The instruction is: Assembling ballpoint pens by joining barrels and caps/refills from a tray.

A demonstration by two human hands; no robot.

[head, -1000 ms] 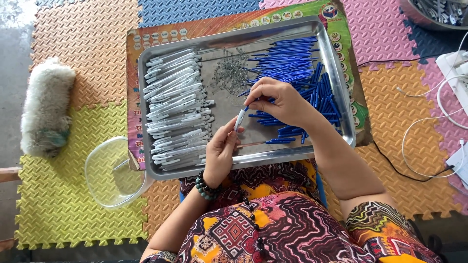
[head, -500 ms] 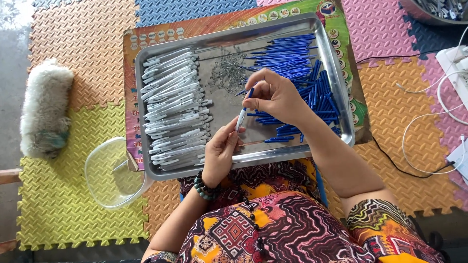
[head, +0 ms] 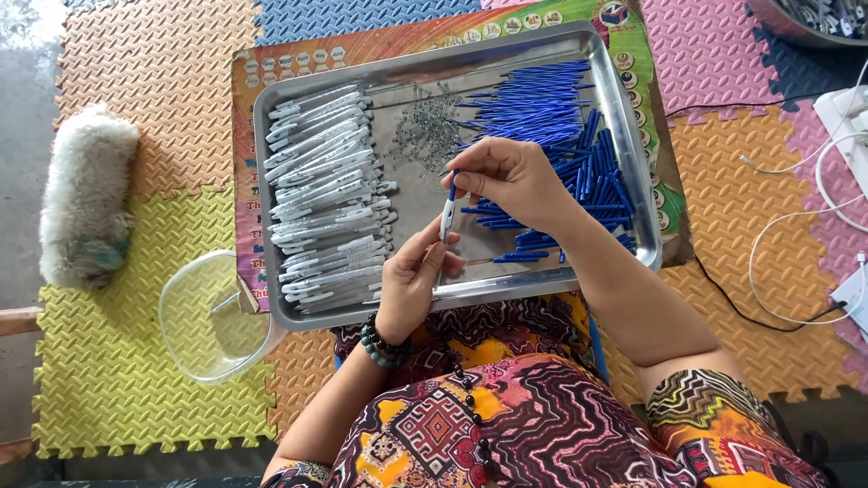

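Evidently both hands meet over the middle of the metal tray (head: 271, 117). The left hand (head: 411, 285) pinches the lower end of a white pen barrel (head: 447, 224) between thumb and fingertips, holding it nearly upright so its open top faces the other hand. The right hand (head: 511, 181) closes narrowly on a thin blue refill (head: 453, 185) directly above the barrel, its lower end at, or perhaps just inside, the barrel's mouth; the view is too small to be sure.

Left of the fingers lie rows of white pen barrels (head: 325, 194), right of them and beyond a heap of blue refills (head: 551, 113), and just past the fingertips a small pile of springs (head: 423, 126), all within easy reach. Refills under the right palm are hidden. A clear plastic bowl (head: 212, 316) sits beside the left wrist, its contents hard to make out.
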